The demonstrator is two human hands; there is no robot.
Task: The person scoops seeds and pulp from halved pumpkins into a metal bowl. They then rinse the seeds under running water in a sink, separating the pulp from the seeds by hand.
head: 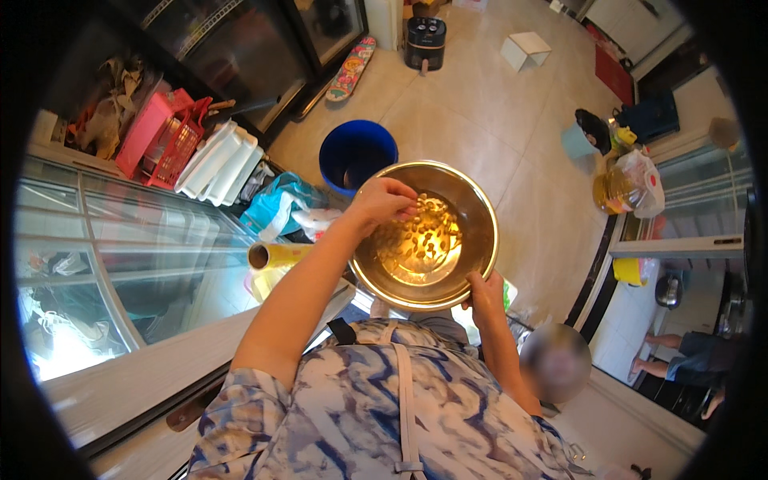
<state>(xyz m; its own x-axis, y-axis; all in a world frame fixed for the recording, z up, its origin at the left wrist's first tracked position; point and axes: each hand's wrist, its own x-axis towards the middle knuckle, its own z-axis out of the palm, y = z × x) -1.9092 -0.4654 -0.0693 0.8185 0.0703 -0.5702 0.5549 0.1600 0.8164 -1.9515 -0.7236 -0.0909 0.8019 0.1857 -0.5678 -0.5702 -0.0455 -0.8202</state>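
A round, shiny metal basin (483, 240) is held in front of my body, lit golden inside. Many small brown pieces (441, 231), like nuts or seeds, lie scattered over its bottom. My right hand (487, 294) grips the near right rim, thumb on top. Above the far left part of the basin, my left hand (393, 201) has its fingers curled and the tips drawn together. Whether a piece is pinched between those fingertips is too small to tell.
A blue bucket (359, 153) stands just beyond the basin. To the left are a turquoise bag (282, 204), white trays (219, 162) and a red basket (180, 147). A skateboard (352, 69) and black appliance (425, 42) are farther off. Oil jugs (618, 186) stand right; another person's legs (663, 354) show there.
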